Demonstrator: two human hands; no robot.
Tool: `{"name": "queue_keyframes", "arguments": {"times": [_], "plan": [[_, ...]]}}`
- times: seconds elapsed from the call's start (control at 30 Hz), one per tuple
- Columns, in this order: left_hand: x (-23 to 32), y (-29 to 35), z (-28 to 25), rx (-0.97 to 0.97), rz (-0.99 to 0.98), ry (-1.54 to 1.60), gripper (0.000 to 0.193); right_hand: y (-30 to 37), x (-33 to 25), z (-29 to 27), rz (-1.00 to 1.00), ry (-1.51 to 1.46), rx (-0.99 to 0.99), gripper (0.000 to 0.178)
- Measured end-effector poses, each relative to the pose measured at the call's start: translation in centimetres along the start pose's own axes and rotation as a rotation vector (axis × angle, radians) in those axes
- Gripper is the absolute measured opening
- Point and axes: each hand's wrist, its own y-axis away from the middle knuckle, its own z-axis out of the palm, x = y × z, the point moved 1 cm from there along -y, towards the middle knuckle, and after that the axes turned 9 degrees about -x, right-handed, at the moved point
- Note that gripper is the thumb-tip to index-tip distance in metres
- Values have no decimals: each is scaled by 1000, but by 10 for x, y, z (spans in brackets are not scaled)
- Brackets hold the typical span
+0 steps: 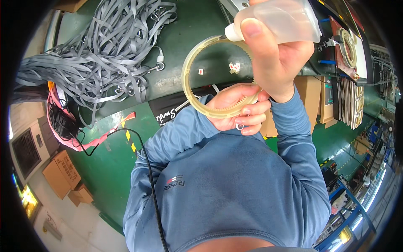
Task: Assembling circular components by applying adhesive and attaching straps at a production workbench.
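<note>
L hand (238,103) grips the toothed ring (187,80) by its near R side, above the tabletop (191,25) edge; R hand (277,56) wraps the clear squeeze bottle (289,19), nozzle (231,32) at the far rim, contact unclear. Prob. best: ring steady, light squeeze, even pressure, w/o drips.

Beige toothed ring (187,78); translucent bottle (289,21) sideways at ring's rim.

Remotely, I see straps (105,46) on the table (184,25) left of the ring (187,80), the bottle nozzle (233,32) at its far edge.
</note>
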Motion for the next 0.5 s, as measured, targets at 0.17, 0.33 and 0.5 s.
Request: {"name": "queue_keyframes", "arguments": {"times": [0.17, 0.33, 0.5], "plan": [[-1, 1, -1, 3, -2, 9, 27, 0, 0, -3, -24, 102, 15, 2], [1, 0, -2, -1, -4, -6, 27, 0, -3, -1, -4, 169, -8, 22], [25, 14, 24, 228, 185, -415, 28, 29, 0, -5, 221, -109, 639, 57]]}}
